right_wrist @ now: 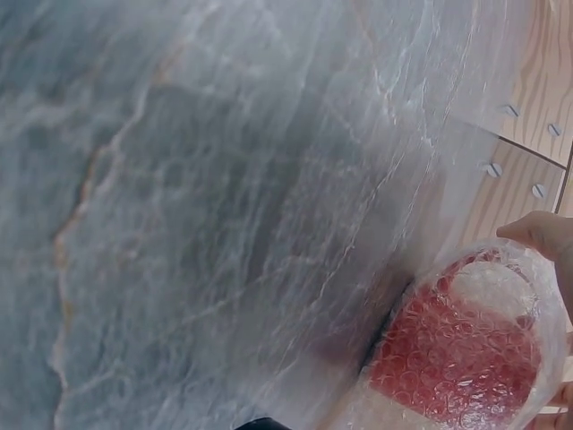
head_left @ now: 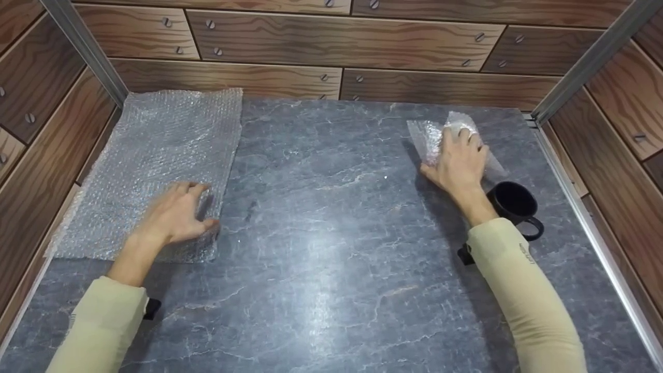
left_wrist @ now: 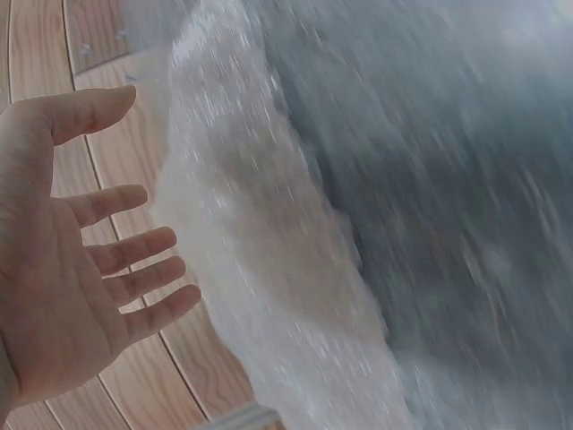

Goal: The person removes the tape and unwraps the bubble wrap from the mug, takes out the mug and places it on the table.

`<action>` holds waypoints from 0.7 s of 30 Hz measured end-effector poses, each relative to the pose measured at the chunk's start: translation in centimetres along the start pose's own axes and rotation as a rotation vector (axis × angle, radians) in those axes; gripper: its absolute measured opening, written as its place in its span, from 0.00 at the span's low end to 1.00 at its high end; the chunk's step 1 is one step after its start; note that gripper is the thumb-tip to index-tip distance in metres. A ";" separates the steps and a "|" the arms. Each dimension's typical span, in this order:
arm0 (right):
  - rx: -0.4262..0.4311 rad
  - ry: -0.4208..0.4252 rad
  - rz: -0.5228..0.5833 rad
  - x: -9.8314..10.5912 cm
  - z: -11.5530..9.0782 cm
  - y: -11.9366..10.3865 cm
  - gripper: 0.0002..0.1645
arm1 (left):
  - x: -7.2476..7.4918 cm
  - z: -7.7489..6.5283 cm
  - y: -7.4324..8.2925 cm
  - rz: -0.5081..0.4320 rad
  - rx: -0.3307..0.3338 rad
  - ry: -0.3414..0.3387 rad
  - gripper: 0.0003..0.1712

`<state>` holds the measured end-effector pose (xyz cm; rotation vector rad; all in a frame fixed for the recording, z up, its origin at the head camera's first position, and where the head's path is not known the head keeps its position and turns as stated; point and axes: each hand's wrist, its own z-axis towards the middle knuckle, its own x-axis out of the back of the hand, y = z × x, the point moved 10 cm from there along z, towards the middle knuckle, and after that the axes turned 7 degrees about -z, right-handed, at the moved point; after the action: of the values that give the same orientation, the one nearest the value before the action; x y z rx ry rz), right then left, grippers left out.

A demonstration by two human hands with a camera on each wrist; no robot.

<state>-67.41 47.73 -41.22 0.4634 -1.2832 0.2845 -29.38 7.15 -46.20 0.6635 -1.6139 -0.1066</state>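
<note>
At the far right my right hand (head_left: 458, 163) grips a bundle (head_left: 432, 140) wrapped in clear bubble wrap. Through the layers in the right wrist view, the wrapped bundle (right_wrist: 457, 349) shows something red with a whitish patch; its kind is veiled by the wrap. The thumb (right_wrist: 537, 235) lies along its upper side. On the left, a flat sheet of bubble wrap (head_left: 166, 140) is spread over the table, and my left hand (head_left: 173, 212) is over its near right part, fingers spread and holding nothing. A black mug (head_left: 513, 201) stands upright beside my right wrist, handle towards me.
The grey marbled table (head_left: 321, 233) stretches between the hands. Wood-patterned walls (head_left: 342, 41) enclose it at the back and both sides, with metal posts (head_left: 585, 59) at the back corners and a metal rail (head_left: 595, 243) along the right edge.
</note>
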 end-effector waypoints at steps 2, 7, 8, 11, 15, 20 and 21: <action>0.008 0.013 0.002 0.1 -0.2 -0.1 0.61 | -0.3 0.3 0.9 0.008 -0.014 0.002 0.52; 0.030 0.023 -0.012 0.3 -0.5 -0.7 0.61 | -0.8 1.2 3.1 0.031 -0.058 0.015 0.52; 0.035 0.025 -0.015 0.3 -0.6 -0.8 0.60 | -0.9 1.3 3.5 0.034 -0.070 0.023 0.52; 0.047 0.027 -0.016 0.4 -0.8 -1.2 0.60 | -1.0 1.8 4.9 0.051 -0.112 0.049 0.51; 0.061 0.016 -0.022 0.5 -1.1 -1.6 0.61 | -1.3 2.3 6.4 0.060 -0.160 0.077 0.50; 0.084 0.003 -0.053 0.5 -1.6 -2.3 0.61 | -1.8 2.7 8.0 0.060 -0.205 0.088 0.50; 0.090 0.004 -0.059 0.6 -1.7 -2.5 0.61 | -1.9 2.7 8.3 0.061 -0.213 0.089 0.50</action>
<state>-64.68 46.39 -41.46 0.5764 -1.2537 0.2946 -34.82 14.08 -44.65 0.4482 -1.5108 -0.1988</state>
